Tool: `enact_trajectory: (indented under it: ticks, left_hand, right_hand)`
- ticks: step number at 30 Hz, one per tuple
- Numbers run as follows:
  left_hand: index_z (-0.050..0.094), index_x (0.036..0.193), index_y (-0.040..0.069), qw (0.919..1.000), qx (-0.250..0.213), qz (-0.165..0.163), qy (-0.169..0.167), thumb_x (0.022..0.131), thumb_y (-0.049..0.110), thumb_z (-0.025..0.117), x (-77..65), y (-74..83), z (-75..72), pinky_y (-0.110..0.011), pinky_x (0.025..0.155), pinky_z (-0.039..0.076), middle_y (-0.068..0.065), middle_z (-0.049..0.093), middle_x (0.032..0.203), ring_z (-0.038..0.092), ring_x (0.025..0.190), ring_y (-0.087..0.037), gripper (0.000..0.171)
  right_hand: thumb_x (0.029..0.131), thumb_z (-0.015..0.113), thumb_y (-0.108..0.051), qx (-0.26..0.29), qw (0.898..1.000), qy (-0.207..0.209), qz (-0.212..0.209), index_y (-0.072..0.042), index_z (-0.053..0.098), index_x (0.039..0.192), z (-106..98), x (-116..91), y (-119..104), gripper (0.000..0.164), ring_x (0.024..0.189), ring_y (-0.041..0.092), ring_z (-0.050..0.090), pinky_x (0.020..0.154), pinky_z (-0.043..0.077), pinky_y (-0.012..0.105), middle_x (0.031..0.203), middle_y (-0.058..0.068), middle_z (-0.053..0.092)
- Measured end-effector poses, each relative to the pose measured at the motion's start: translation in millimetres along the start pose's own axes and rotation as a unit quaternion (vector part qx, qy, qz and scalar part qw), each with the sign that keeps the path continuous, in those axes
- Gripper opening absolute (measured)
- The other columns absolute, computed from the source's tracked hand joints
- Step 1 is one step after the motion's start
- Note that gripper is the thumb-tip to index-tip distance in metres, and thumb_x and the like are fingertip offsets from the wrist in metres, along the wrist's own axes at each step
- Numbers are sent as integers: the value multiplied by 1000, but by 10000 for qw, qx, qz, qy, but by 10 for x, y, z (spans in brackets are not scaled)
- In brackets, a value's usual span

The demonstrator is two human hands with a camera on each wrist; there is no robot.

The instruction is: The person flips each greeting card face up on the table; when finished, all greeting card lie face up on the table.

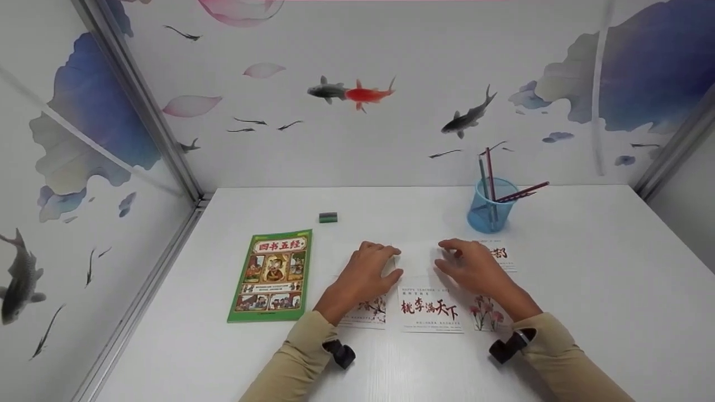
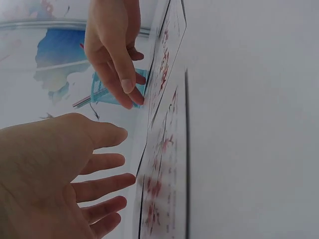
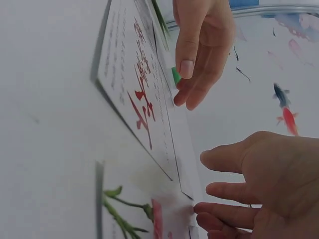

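"Two hands are in view?"

"Yes: a left hand (image 1: 366, 271) and a right hand (image 1: 469, 268), facing each other above a white bench (image 1: 402, 368)."

"How are the fingers?"

"Spread apart and loosely bent, on both. Between them lies a pale card (image 1: 418, 262), its face too faint to read; whether the fingers touch its edges, I cannot tell."

"And closer to the person?"

"A red-lettered card (image 1: 430, 310) lies flat between the wrists. To its left, a blossom-branch card (image 1: 373, 312) is partly covered by the left hand. To its right, a pink-flower card (image 1: 485, 315) is partly hidden by the right arm. Another lettered card (image 1: 504, 258) shows behind the right hand."

"Farther off?"

"A green book (image 1: 271, 276) at left, a small dark-green block (image 1: 328, 217) behind it, and a blue mesh cup (image 1: 490, 215) holding pencils (image 1: 490, 173), back right."
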State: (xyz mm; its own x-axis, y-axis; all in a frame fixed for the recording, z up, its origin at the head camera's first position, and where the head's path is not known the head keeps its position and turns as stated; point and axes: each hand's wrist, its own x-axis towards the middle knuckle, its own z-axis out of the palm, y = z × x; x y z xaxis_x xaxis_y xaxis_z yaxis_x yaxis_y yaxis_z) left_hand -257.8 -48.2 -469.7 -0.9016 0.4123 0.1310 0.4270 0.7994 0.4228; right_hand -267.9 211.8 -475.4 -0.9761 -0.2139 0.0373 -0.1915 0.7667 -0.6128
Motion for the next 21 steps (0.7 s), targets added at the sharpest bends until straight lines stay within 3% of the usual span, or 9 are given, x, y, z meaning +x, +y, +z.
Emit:
enact_trajectory:
  ticks: [12,17,21]
  left_hand:
    - [70,143,14,9999,60,103,-28,108,33,68,13,-35,36,-43,121,48,-5,71,144,60,142,-26,40]
    - [71,141,11,9995,67,292,47,108,35,67,22,-58,44,-46,119,50,-6,73,142,62,140,-29,41]
    - [66,148,10,9994,-184,280,-27,113,45,56,23,-37,43,-49,121,48,-9,70,146,60,143,-31,51]
  right_hand:
    - [103,75,-24,319,9994,115,-120,-9,63,150,35,-26,0,50,121,35,71,103,59,54,140,18,70]
    - [99,79,-12,777,9941,522,-556,-7,63,148,40,-18,-16,52,118,39,74,100,63,52,147,20,64]
    - [99,79,-9,1178,9855,909,-813,-10,60,151,50,-17,-65,55,123,38,74,103,61,50,154,16,60]
